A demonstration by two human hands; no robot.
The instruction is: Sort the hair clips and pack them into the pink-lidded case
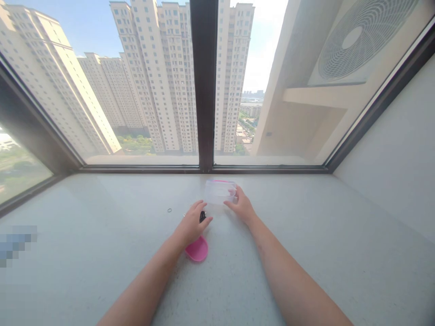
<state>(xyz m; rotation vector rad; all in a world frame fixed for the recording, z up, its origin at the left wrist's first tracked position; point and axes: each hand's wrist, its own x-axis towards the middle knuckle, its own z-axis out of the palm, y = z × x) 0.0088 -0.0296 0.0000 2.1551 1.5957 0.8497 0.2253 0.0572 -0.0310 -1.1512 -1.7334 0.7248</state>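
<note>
A clear plastic container (220, 192) with a bit of pink along its top lies on the pale sill, near the window. At its right end is my right hand (242, 206), thumb and fingers closed on its side. My left hand (195, 222) is just nearer to me and to the left, fingers apart, over a small black item (203, 216) that shows between thumb and fingers. Whether the palm touches it is hidden. Below that hand sits a pink rounded dish-like piece (197, 249), partly covered by my wrist. A small dark ring (169, 210) lies to the left.
The pale sill (322, 235) stretches out around both arms. Behind it stands a window with a dark central post (205, 90) and a dark bottom frame. A white wall (394, 149) bounds the right side. A pixelated bluish patch (15, 244) is at the far left.
</note>
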